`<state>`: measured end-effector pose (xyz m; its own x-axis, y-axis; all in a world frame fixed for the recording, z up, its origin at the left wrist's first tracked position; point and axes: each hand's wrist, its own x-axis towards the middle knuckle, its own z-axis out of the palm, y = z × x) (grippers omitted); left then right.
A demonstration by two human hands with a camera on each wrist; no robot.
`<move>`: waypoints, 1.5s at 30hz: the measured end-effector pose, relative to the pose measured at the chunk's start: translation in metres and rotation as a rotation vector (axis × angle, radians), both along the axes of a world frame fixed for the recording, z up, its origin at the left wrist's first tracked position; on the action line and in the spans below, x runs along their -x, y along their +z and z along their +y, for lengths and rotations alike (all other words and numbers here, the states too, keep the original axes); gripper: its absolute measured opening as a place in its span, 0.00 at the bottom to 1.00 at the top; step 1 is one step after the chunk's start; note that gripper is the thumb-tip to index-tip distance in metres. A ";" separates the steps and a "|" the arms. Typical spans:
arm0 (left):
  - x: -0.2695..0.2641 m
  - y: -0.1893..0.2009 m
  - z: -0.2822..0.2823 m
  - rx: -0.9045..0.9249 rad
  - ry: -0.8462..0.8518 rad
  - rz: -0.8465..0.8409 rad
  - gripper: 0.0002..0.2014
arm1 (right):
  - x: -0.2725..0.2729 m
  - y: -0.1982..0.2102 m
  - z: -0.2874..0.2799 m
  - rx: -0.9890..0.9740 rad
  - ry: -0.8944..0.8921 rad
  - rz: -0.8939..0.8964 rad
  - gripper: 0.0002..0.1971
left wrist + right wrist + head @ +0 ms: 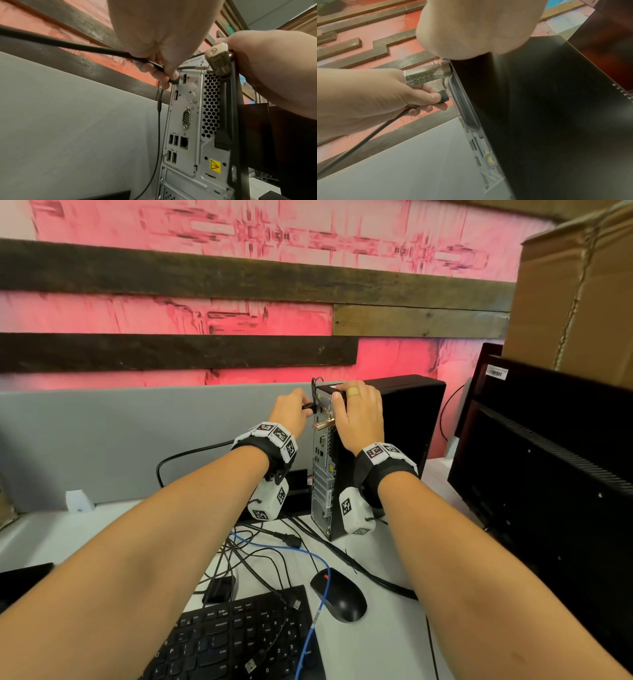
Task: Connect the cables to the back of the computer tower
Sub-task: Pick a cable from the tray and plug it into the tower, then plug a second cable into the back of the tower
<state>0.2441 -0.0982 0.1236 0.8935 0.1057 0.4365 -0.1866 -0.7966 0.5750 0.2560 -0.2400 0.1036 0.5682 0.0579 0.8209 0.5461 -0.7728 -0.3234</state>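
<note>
A black computer tower [404, 419] stands upright on the desk with its silver back panel [188, 121] turned toward me. My left hand [291, 410] pinches the black plug [175, 81] of a thick black cable [68, 44] and holds it just left of a port near the panel's top. In the right wrist view the plug [443, 96] sits between thumb and fingers beside the panel edge. My right hand [359, 412] grips the tower's top rear corner, fingers over the top. A silver combination lock [217, 59] juts from the panel beside it.
Loose black cables, a blue network cable [318, 594], a power plug [291, 541], a black mouse [339, 594] and a keyboard [239, 635] lie on the white desk in front. A grey divider [137, 440] stands behind. A dark monitor back [548, 481] and cardboard box [575, 296] crowd the right.
</note>
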 end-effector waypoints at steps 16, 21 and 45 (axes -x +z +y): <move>0.004 -0.001 -0.007 0.027 -0.041 -0.082 0.17 | 0.000 -0.002 0.006 -0.032 0.008 -0.018 0.17; 0.006 0.001 -0.010 0.005 -0.022 -0.076 0.17 | -0.001 -0.001 0.007 -0.019 0.004 -0.026 0.16; 0.111 -0.074 0.079 -0.283 -0.128 0.166 0.16 | 0.101 -0.047 0.072 -0.105 0.117 0.081 0.12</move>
